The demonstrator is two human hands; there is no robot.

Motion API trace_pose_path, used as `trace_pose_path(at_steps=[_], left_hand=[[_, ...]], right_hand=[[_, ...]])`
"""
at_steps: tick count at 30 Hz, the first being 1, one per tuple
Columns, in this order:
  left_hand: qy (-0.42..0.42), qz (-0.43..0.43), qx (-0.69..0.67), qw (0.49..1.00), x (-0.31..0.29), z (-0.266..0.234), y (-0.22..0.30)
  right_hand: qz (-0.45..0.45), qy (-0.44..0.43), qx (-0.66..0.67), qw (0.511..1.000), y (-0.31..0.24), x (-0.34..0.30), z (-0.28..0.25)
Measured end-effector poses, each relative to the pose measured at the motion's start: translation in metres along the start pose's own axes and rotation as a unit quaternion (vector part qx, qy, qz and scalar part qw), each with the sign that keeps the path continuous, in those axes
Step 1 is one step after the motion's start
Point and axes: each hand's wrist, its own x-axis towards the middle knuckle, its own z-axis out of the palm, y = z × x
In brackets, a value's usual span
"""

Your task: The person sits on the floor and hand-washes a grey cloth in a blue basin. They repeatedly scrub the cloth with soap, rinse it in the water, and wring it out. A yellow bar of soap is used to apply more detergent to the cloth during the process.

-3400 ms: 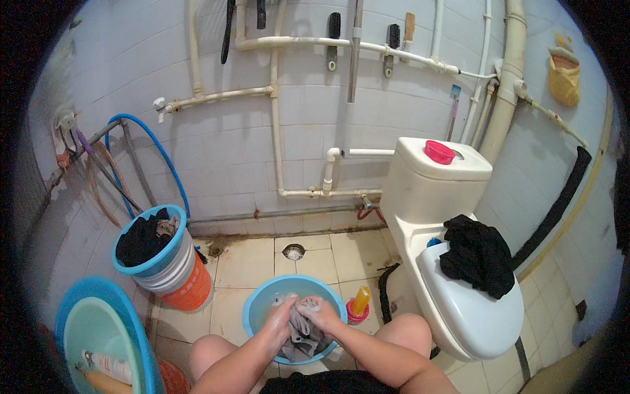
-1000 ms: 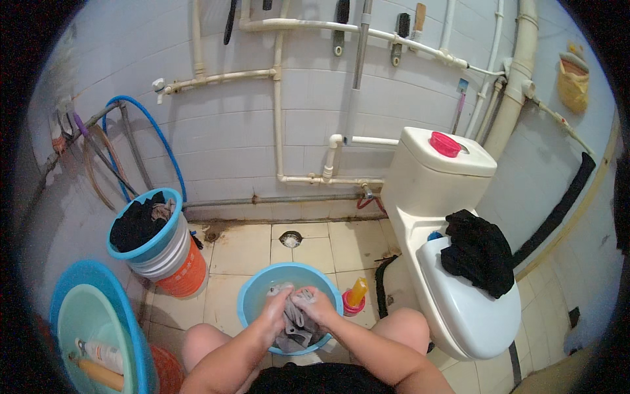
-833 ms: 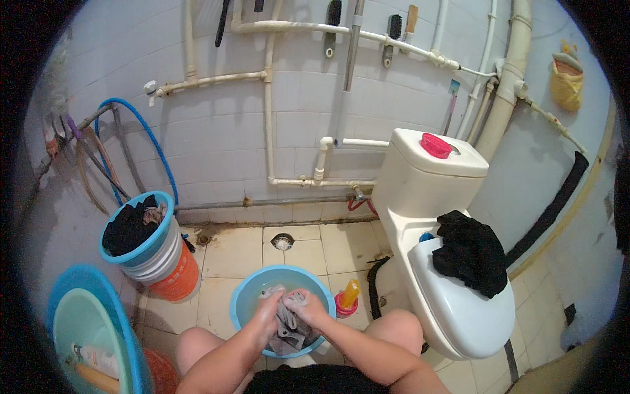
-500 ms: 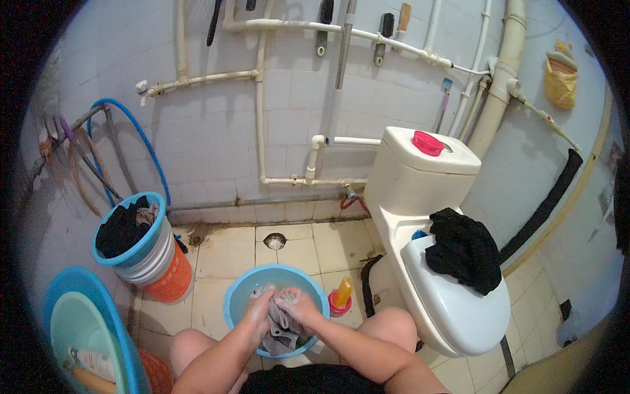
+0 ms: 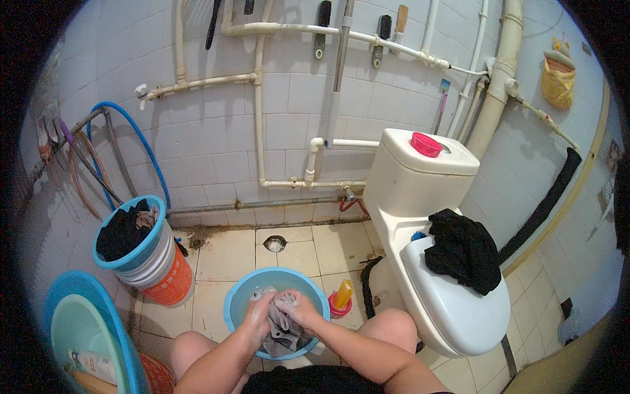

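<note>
A wet grey garment is bunched inside a light blue basin on the floor between my knees. My left hand is closed round one part of it, with suds on the skin. Close beside it, my right hand grips another fold of the same cloth. The two hands are nearly touching above the basin. Part of the garment hangs down from them into the basin, and its lower folds are hidden. Just right of the basin stands a yellow bar or bottle in a red cup.
A black garment lies on the closed toilet lid. At the left, a blue basin with dark clothes rests on a white and orange bucket. Nearer are nested basins. A floor drain lies beyond the basin.
Both hands stay on the grey garment, with only a slight shift of the fingers. The whole view has tilted a little; nothing else has moved.
</note>
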Motion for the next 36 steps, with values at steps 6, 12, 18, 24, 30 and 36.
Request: trace_pose_path(at_steps=[6,12,18,24,30,36], left_hand=[[0.014,0.018,0.017,1.000,-0.004,0.004,0.001],[0.003,0.002,0.014,1.000,-0.003,0.002,0.000],[0.005,0.002,0.001,1.000,-0.003,0.003,0.002],[-0.011,-0.003,0.004,1.000,-0.003,0.003,0.007],[0.020,0.007,-0.023,1.000,0.000,0.004,0.019],[-0.075,0.067,0.207,0.973,-0.004,0.001,0.046]], right_hand=[[0.002,-0.012,-0.006,1.000,-0.008,-0.004,-0.003],[-0.002,-0.001,-0.019,1.000,0.001,0.000,-0.003],[0.001,-0.004,0.006,1.000,0.002,-0.001,-0.001],[0.018,-0.008,0.006,1.000,-0.013,-0.006,0.000],[-0.030,-0.012,-0.007,0.999,-0.009,0.000,-0.005],[-0.050,0.092,0.188,0.977,-0.046,0.003,-0.039]])
